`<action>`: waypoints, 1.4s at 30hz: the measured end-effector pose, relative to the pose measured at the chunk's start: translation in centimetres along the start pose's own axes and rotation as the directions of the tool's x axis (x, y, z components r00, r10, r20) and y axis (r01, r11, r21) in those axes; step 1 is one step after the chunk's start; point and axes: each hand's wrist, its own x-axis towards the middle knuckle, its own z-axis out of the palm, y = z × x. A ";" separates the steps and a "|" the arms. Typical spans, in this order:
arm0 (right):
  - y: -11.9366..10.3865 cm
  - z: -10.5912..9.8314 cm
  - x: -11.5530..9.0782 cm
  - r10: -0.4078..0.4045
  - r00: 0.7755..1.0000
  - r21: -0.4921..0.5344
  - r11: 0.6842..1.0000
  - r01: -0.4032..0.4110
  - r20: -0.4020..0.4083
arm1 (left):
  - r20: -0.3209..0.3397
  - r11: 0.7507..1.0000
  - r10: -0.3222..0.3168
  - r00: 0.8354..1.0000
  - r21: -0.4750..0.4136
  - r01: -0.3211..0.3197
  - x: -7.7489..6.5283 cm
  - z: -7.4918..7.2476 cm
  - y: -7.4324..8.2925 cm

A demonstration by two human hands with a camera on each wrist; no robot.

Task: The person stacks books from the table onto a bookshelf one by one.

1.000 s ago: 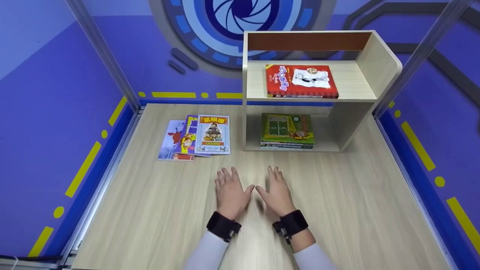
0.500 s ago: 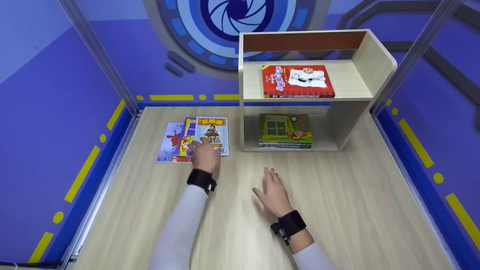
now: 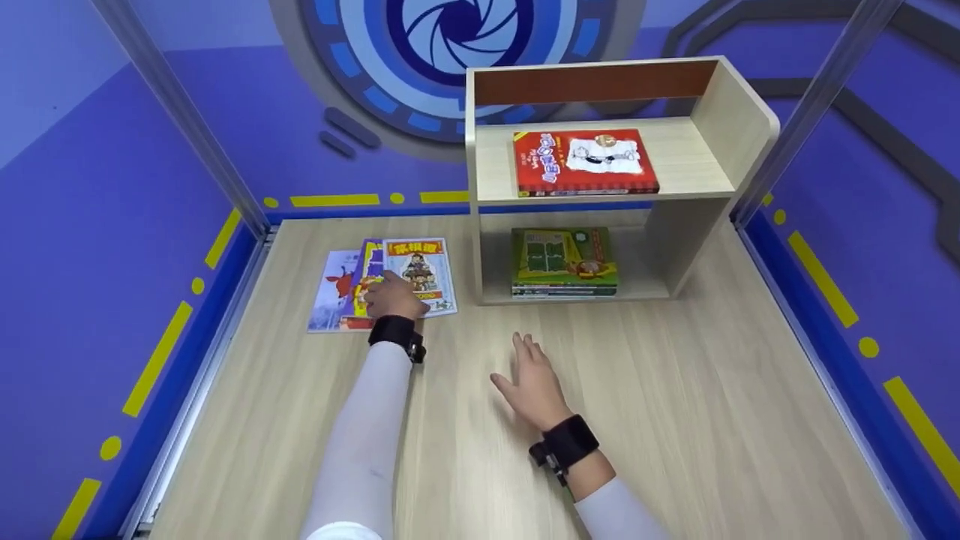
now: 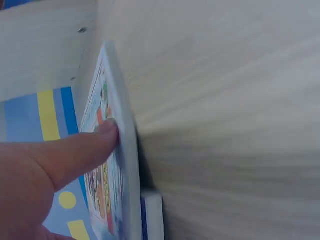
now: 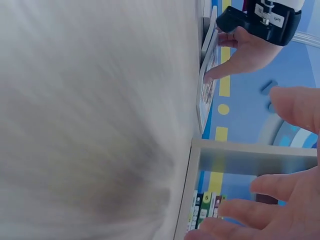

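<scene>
Left hand [image 3: 395, 298] stretched forward, right hand [image 3: 536, 388] loose, holding nothing.
The left thumb touches the pale-bordered book [image 3: 421, 264] beneath that hand; whether it grips, I cannot tell. The right fingers extend.

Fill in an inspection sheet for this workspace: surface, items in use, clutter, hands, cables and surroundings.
Surface: wood-grain table.
Job's things: white-bordered book overlapping a purple book, which overlaps a pale book.
Clutter: nothing seen.
Left hand: thumb touches the white-bordered book; whether it grips cannot be told.
Right hand: fingers apart, holding nothing.
Cables: nothing seen.
Surroundings: bookshelf right of the three books, with a red-covered book on its upper level and a green-covered stack below; blue-purple walls with yellow marks.
</scene>
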 end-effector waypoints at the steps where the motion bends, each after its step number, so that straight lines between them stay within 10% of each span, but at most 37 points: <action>1: -0.1 0.0 0.2 -0.002 1.000 0.006 1.000 0.002 -0.001 | 0.008 1.000 -0.005 1.000 -0.029 0.005 0.2 -0.3 -0.1; 8: 0.1 0.9 2.4 0.022 0.999 0.089 0.996 -0.019 -0.036 | -0.012 0.971 0.192 0.981 -0.139 -0.192 -0.8 -1.5 -1.4; 18: -0.4 0.7 3.4 0.072 0.997 0.208 0.976 -0.065 -0.025 | -0.144 0.793 0.292 0.945 -0.516 -0.324 -8.7 -2.1 -2.3; 23: -0.7 -0.1 2.9 0.101 0.995 0.200 0.975 -0.099 0.003 | -0.090 0.692 0.316 0.944 -0.659 -0.294 -14.8 -1.8 -3.1; 31: -1.2 -1.2 0.9 0.229 0.947 0.350 0.888 -0.298 0.226 | -0.028 0.634 0.315 0.949 -0.738 -0.232 -22.4 -0.1 -4.3; 34: -1.1 -1.4 0.2 0.257 0.936 0.413 0.846 -0.338 0.239 | -0.018 0.595 0.294 0.956 -0.779 -0.198 -24.2 0.6 -4.4; 42: -0.1 -1.6 -0.8 0.279 0.954 0.396 0.868 -0.299 0.110 | 0.031 0.421 0.250 0.968 -0.903 -0.080 -26.7 3.3 -2.9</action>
